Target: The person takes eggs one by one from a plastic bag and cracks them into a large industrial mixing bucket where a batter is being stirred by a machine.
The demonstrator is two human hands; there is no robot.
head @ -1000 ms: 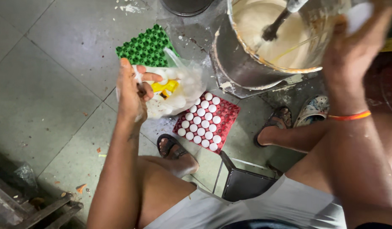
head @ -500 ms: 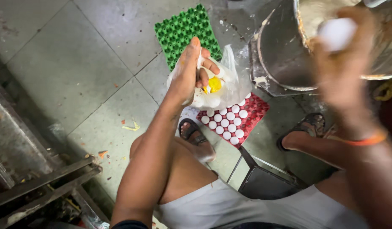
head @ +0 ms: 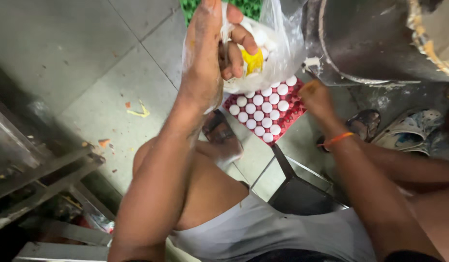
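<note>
Bag of eggshells held up over the egg tray

Bag [head: 275,48], clear plastic, hangs from the left hand [head: 210,58], whose grip is closed on the bag's gathered top, fingers [head: 244,36] curled in around the plastic. White shells and a smear of yellow yolk [head: 253,62] show through the bag's side. Below the bag a red tray [head: 268,109] of white eggs lies on the tiled floor [head: 79,63], with a green tray [head: 248,6] past it at the top edge. The right hand [head: 315,97] reaches down at the red tray's right edge; whether its grip is closed I cannot tell, as its fingers are hidden. An orange band [head: 337,139] circles that wrist. A large metal pot [head: 375,43] stands just right of the bag. Sandals [head: 365,123] lie on the floor near it.
</note>
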